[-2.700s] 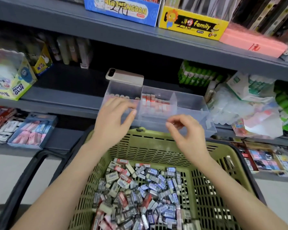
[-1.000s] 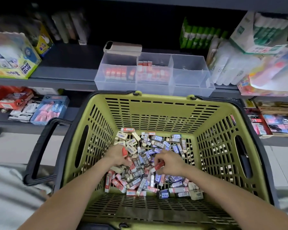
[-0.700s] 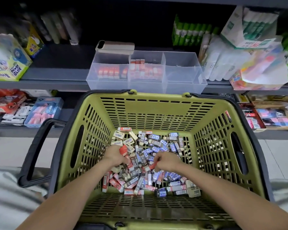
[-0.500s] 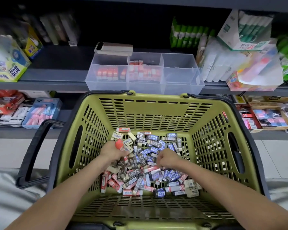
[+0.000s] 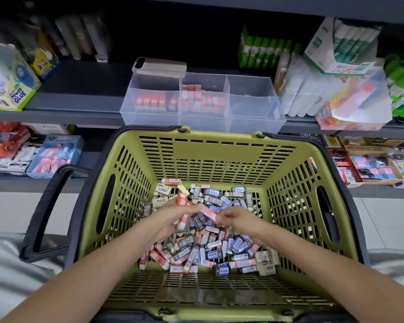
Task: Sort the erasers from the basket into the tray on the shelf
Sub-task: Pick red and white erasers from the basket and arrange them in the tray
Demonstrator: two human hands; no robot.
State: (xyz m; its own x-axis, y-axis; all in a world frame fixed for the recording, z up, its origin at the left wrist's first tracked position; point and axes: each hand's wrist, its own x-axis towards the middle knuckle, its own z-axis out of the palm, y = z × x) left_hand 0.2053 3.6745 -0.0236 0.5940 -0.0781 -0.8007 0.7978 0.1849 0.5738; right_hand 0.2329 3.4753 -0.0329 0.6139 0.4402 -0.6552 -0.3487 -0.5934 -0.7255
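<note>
A person's left hand [image 5: 170, 217] curls its fingers round a small clutch of red-and-white sleeved erasers [image 5: 182, 202], one jutting up past the thumb and another hanging below the palm. The right hand [image 5: 239, 221] pinches one end of a single pink-red sleeved eraser [image 5: 209, 214] between thumb and fingertips. The eraser's other end reaches the left hand's fingertips, though whether it touches them cannot be told. Both hands hover just above a loose heap of small rectangular erasers in red, blue and black paper sleeves [image 5: 208, 249], which covers the floor of an olive-green slatted plastic shopping basket [image 5: 219, 152] with a black rim. The basket's black loop handle [image 5: 46, 206] hangs folded out at its left side.

Just beyond the basket's far rim, a clear plastic three-compartment tray [image 5: 254, 120] sits at the front edge of a grey metal shelf [image 5: 79, 106]. Rows of red erasers stand in its left compartment [image 5: 151, 101] and middle compartment [image 5: 203, 100]. A flat beige rectangular case [image 5: 160, 65] rests across the tray's back left corner. A yellow-and-blue cardboard box marked "POWER GLUE" [image 5: 12, 92] stands at the shelf's left end, and green-capped glue sticks [image 5: 266, 52] line up behind the tray to the right.
</note>
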